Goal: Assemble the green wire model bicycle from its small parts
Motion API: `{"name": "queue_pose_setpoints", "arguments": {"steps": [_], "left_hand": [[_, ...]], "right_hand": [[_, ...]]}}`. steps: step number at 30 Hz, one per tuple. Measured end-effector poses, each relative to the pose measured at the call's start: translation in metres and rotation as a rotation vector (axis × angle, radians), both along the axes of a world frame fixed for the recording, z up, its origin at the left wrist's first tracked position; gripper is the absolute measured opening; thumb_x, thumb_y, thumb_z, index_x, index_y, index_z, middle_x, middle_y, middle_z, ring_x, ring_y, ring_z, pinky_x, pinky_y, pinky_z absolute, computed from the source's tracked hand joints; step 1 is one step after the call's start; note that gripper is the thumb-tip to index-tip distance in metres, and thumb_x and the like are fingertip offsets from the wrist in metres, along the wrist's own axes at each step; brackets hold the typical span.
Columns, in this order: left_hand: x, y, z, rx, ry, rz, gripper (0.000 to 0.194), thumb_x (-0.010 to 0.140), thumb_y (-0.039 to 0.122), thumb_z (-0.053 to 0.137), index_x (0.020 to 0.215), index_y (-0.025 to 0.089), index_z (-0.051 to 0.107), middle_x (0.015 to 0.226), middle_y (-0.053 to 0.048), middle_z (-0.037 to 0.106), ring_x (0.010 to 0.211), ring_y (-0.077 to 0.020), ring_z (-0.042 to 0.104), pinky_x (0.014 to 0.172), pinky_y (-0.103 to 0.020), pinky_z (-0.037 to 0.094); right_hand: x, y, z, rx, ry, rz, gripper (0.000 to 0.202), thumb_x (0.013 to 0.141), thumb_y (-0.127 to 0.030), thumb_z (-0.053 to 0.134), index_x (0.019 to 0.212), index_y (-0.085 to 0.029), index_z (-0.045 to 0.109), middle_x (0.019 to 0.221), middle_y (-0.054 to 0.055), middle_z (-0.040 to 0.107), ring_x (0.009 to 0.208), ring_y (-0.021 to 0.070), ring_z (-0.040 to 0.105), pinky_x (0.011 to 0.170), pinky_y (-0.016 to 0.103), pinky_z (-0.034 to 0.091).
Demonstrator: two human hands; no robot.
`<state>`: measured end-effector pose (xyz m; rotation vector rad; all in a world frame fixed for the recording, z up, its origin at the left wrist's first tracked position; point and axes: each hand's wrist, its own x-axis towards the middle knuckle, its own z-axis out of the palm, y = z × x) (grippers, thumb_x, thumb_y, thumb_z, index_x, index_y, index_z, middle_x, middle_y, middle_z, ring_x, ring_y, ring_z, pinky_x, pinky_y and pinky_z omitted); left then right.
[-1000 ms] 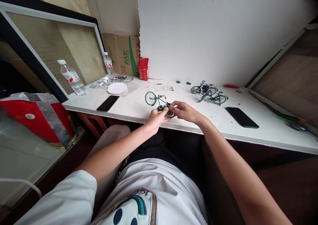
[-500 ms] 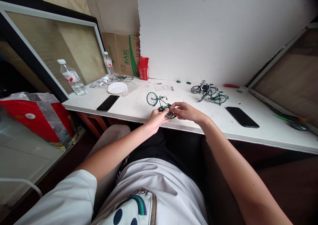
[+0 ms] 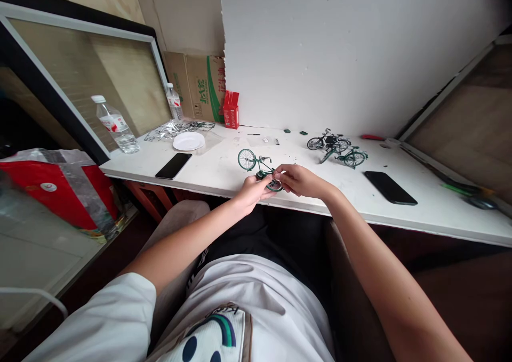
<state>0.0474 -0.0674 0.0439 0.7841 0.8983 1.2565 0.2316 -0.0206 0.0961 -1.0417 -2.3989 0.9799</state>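
Observation:
A small green model bicycle [image 3: 247,160] is held over the front edge of the white table [image 3: 216,179], one wheel pointing away to the left and the other between my hands. My left hand [image 3: 254,190] grips its near end, thumb on top by the seat and fingers beneath. From the right, my right hand [image 3: 294,179] pinches at the frame beside the near wheel; whatever small part lies between those fingertips is hidden. Further back on the right stand a black model bicycle [image 3: 328,139] and another green one [image 3: 352,157].
Left of my hands lie a phone [image 3: 174,166] and a white plate [image 3: 189,141]. Behind them are water bottles [image 3: 116,126], a red box [image 3: 231,109] and a carton [image 3: 200,87]. A black phone [image 3: 390,188] lies on the right, and tiny parts are scattered behind the bicycle.
The held bicycle has shifted very slightly to the right, its far wheel turned a little. Both hands keep nearly the same place and grip.

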Motion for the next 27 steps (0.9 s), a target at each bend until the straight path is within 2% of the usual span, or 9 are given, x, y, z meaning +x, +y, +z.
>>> {"name": "queue_pose_setpoints", "arguments": {"steps": [8, 12, 18, 27], "left_hand": [[-0.0008, 0.0024, -0.0031, -0.016, -0.033, -0.015, 0.013, 0.097, 0.019, 0.074, 0.1, 0.007, 0.077, 0.101, -0.016, 0.082, 0.097, -0.0234, 0.08, 0.115, -0.054, 0.055], [-0.0013, 0.0025, -0.0036, -0.019, -0.009, -0.012, 0.014, 0.097, 0.02, 0.074, 0.101, 0.007, 0.077, 0.101, -0.016, 0.082, 0.096, -0.0231, 0.08, 0.114, -0.054, 0.056], [-0.0015, 0.0033, -0.0044, -0.021, 0.01, -0.009, 0.014, 0.097, 0.021, 0.076, 0.098, 0.007, 0.077, 0.098, -0.015, 0.082, 0.096, -0.0226, 0.08, 0.114, -0.053, 0.056], [-0.0034, 0.0045, -0.0044, -0.009, -0.036, -0.024, 0.014, 0.096, 0.021, 0.077, 0.099, 0.007, 0.076, 0.104, -0.017, 0.082, 0.1, -0.0238, 0.081, 0.116, -0.054, 0.054]], "right_hand": [[0.0003, 0.0029, -0.0009, -0.093, 0.026, 0.005, 0.042, 0.102, -0.061, 0.056, 0.094, -0.02, 0.062, 0.058, -0.005, 0.053, 0.045, 0.0101, 0.044, 0.052, 0.027, 0.038], [0.0014, 0.0033, 0.0004, -0.105, 0.045, 0.016, 0.047, 0.098, -0.065, 0.062, 0.09, -0.019, 0.065, 0.058, -0.005, 0.054, 0.048, 0.0101, 0.046, 0.056, 0.028, 0.039], [-0.0001, 0.0007, 0.0027, -0.008, 0.003, -0.021, 0.048, 0.098, -0.066, 0.06, 0.093, -0.019, 0.068, 0.054, -0.004, 0.059, 0.048, 0.0115, 0.047, 0.057, 0.028, 0.037], [-0.0051, -0.0016, -0.003, 0.093, -0.006, -0.065, 0.036, 0.103, -0.054, 0.056, 0.1, -0.019, 0.067, 0.063, 0.0, 0.068, 0.05, 0.0136, 0.056, 0.057, 0.028, 0.041]]}}
